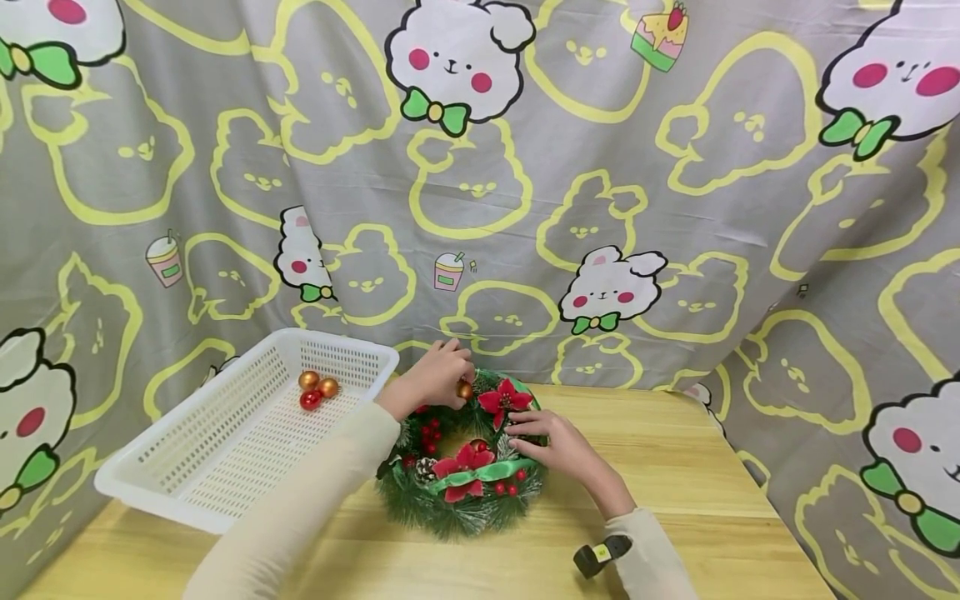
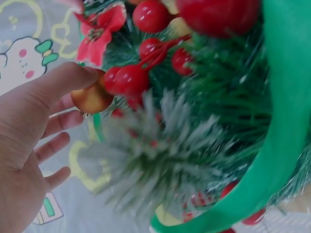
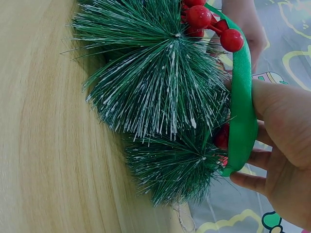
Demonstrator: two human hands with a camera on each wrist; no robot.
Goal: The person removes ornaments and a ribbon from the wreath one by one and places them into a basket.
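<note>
A green Christmas wreath (image 1: 459,518) lies on the table, with red poinsettias (image 1: 504,402), red berries (image 3: 199,17), a pinecone (image 1: 426,469) and a green ribbon (image 3: 242,111). At its far side my left hand (image 1: 442,375) pinches a gold ball ornament (image 2: 92,97) between thumb and fingers, close beside the berries. The other left fingers are spread apart. My right hand (image 1: 558,446) holds the wreath's right side, its fingers reaching behind the ribbon; in the right wrist view, the ribbon and needles partly hide the fingertips.
A white plastic basket (image 1: 150,493) stands at the left, holding two gold balls (image 1: 308,381) and a red ball (image 1: 311,401). Behind the wooden table (image 1: 697,508) hangs a patterned curtain (image 1: 480,192). A black strap device (image 1: 600,557) sits at the right wrist.
</note>
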